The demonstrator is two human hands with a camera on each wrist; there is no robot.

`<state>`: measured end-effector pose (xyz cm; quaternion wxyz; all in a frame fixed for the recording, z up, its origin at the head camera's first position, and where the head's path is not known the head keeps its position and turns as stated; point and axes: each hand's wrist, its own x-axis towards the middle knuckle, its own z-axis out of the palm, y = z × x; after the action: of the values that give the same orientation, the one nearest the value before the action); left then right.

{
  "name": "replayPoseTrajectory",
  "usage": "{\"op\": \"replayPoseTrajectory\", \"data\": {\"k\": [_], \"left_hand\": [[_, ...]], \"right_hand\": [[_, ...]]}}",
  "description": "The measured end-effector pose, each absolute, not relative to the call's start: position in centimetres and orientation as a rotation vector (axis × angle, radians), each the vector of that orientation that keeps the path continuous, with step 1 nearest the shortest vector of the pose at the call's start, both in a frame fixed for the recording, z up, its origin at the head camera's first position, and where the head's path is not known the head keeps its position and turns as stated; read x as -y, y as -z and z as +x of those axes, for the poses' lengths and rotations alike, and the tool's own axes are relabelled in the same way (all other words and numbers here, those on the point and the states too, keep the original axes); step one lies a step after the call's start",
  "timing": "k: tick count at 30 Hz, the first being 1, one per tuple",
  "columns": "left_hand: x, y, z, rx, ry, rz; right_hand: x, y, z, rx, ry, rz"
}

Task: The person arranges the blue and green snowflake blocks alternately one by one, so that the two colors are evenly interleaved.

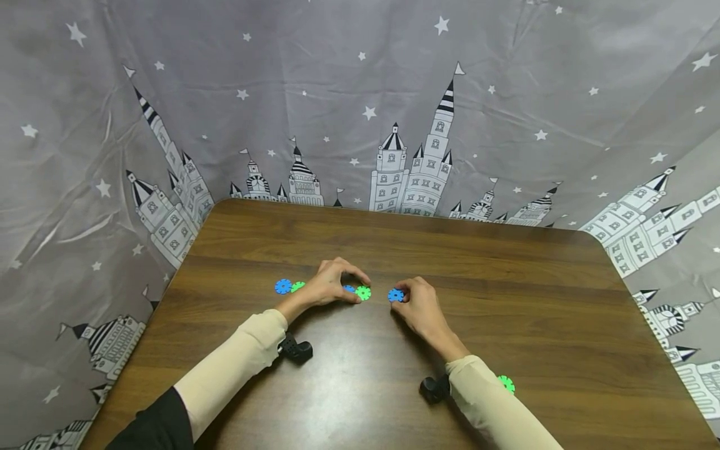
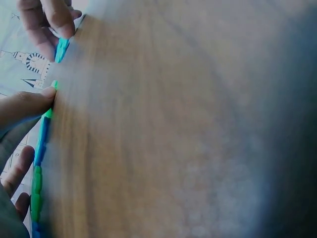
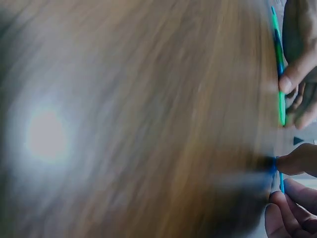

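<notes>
My left hand (image 1: 322, 289) spans a row of flat, notched toy discs and grips the green disc (image 1: 363, 293) at its right end between thumb and fingers. Beside that disc, partly covered, is a blue disc (image 1: 349, 289). Another green disc (image 1: 297, 286) and a blue disc (image 1: 283, 286) show left of the hand; the row's middle is hidden under it. My right hand (image 1: 423, 309) pinches a separate blue disc (image 1: 396, 295) by its edges, a short gap right of the row. Edge-on in the left wrist view, the row's green disc (image 2: 36, 193) and blue disc (image 2: 42, 141) adjoin.
A loose green disc (image 1: 506, 384) lies on the wooden table (image 1: 562, 312), partly behind the right forearm. A black wrist camera (image 1: 296, 350) hangs under the left wrist, another black camera (image 1: 433, 390) by the right. A grey castle-print curtain (image 1: 337, 94) stands behind the table.
</notes>
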<state>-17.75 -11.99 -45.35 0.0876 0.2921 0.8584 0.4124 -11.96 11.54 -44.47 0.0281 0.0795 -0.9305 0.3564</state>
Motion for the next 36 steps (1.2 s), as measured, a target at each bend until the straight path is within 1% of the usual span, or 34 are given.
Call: {"op": "replayPoseTrajectory", "data": {"k": [11,22,33,36], "left_hand": [[12.0,45.4,-17.8,-2.559,-1.222,0.864],[12.0,45.3,-17.7,-2.565,-1.221,0.845],[12.0,45.7,-17.7,-2.586,-1.258,0.914],[12.0,45.6,-17.7,-2.577,-1.25,0.893]], "right_hand": [[-9.6,44.3,-12.1,2.87,-1.114,0.294],[-9.2,44.1,-12.0,2.893,-1.108,0.346],[-9.0,44.2,-11.9,2.895,-1.134,0.381],[-9.0,44.3,-11.9,2.895,-1.146,0.381]]}}
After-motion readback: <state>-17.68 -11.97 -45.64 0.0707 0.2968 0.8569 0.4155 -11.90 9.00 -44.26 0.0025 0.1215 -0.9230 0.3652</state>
